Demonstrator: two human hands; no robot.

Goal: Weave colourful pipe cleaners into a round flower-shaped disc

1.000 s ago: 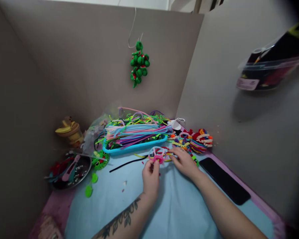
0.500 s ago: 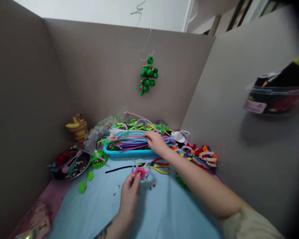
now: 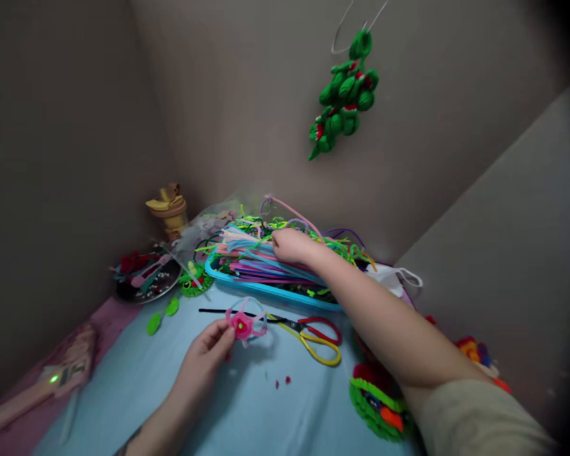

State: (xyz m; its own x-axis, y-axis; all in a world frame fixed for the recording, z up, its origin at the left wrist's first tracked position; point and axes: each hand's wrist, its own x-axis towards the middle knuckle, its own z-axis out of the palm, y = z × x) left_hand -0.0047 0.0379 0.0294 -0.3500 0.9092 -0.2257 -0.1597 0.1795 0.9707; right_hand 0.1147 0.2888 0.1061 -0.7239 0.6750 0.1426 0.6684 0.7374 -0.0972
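Note:
My left hand [image 3: 208,350] pinches a small pink pipe-cleaner flower [image 3: 241,325] with a yellow-green centre and light blue and pink loops around it. It is held just above the blue cloth. My right hand [image 3: 291,246] reaches into a blue tray [image 3: 261,290] heaped with pipe cleaners [image 3: 254,261]. Its fingers are curled down on the pile, closed at the pipe cleaners; the fingertips are partly hidden. Scissors [image 3: 308,335] with one red and one yellow handle lie on the cloth, to the right of the flower. A black pipe cleaner [image 3: 212,311] lies behind the flower.
Grey panels enclose the table, and a green-and-red bunch [image 3: 346,95] hangs from a wire. At left are a dark round dish [image 3: 159,286], a yellow pot [image 3: 171,218] and a pink glue gun [image 3: 59,373]. A green round piece [image 3: 377,405] sits at right.
The view has tilted down and come closer. My left hand keeps the flower, now left of the scissors, whose handles show fully. My right hand has curled its fingers in the pipe-cleaner pile.

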